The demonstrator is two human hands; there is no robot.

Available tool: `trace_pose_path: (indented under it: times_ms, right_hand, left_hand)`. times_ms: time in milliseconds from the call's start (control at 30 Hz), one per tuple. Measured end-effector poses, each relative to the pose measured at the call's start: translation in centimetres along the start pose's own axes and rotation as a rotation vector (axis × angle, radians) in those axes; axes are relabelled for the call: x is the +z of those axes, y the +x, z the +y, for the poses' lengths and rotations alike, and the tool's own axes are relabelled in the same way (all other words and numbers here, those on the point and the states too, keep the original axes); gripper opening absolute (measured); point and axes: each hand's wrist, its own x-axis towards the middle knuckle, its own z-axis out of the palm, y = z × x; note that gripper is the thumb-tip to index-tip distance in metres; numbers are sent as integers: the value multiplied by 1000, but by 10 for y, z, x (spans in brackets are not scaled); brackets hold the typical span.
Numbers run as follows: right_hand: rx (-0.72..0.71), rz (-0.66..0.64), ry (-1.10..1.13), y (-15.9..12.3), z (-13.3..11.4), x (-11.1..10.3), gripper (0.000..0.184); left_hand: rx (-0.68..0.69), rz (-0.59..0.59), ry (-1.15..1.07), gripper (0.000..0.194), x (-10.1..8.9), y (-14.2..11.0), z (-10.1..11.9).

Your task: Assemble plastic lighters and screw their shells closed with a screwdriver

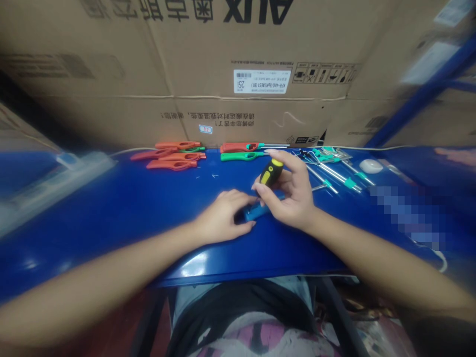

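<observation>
My left hand (225,215) grips one end of a blue lighter (256,211) low over the table, thumb and fingers closed around it. My right hand (292,196) is wrapped round a short screwdriver (272,172) with a black and yellow handle. The screwdriver slants down to the lighter; my fingers hide its tip, so contact cannot be made out. A metal rod shows to the right of my right hand, at the lighter's far side. Behind my hands lie a red lighter (238,147) and a green lighter (238,156) with metal barrels.
Several orange lighter handles (173,164) lie at the back left. Metal barrels with teal ends (349,183) are spread at the back right, near a white round object (371,166). A cardboard wall (208,64) closes off the rear of the blue table (122,208).
</observation>
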Motion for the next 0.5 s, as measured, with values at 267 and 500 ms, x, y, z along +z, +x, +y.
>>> trace_pose_path:
  times_ms: [267,500]
  right_hand:
    - [-44,5,29,-2,2,3,53]
    - [-38,-32,14,-1,1,1,56]
  left_hand:
    - [8,-10,9,43,1,0,-1]
    - [24,-15,22,40,1,0,-1]
